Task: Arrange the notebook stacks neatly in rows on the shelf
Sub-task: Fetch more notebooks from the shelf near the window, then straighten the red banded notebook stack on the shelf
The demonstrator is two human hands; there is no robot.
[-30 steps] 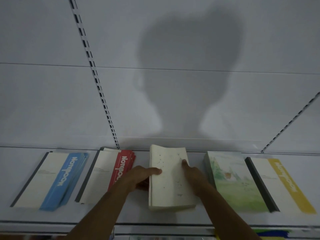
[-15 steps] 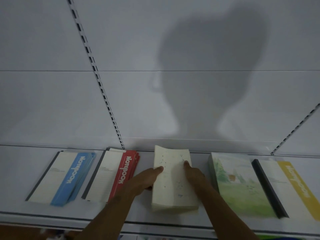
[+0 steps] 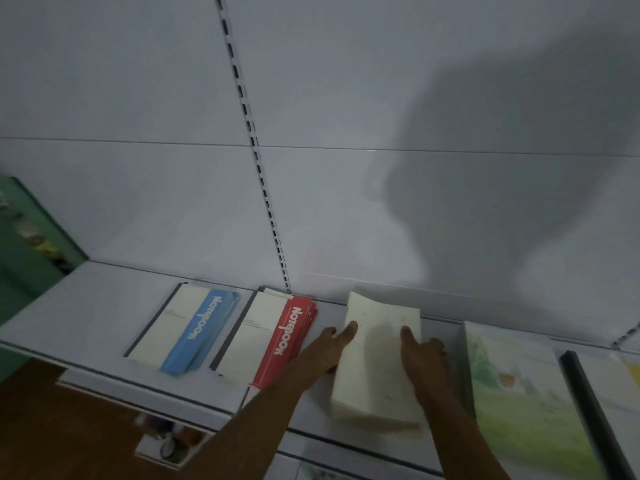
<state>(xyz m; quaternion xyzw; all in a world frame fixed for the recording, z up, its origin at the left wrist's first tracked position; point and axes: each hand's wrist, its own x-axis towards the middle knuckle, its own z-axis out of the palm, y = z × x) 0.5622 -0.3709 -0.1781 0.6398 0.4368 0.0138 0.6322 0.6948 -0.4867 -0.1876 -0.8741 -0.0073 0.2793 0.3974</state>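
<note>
White metal shelf [image 3: 86, 327] against a white back panel with a slotted upright [image 3: 256, 147]; dim light, a head shadow on the panel, green fixture [image 3: 31, 244] at far left.

Left to right on the shelf: blue notebook stack [image 3: 187, 329], flat, long axis front to back, slightly fanned. Just beside it the red notebook stack [image 3: 266, 341], same orientation, also fanned at its right edge. Then the left hand [image 3: 325, 348], thumb on top of the cream stack's left edge, other fingers hidden down the side, so it grips that edge. Cream notebook stack [image 3: 377, 362] sits between both hands, long axis front to back, back end tipped a little to the left, near the red stack but apart. Right hand [image 3: 422, 351] holds the cream stack's right side, thumb on the cover, fingers curled down the edge. Green landscape stack [image 3: 519, 396] just right of that hand, then a dark-spined stack [image 3: 585, 396] cut off by the frame edge.

Judgement: step in hand is squaring the cream stack. Both hands equally near, one per long side; a small twist to make it parallel with its neighbours and even out the gaps looks like what is left.
</note>
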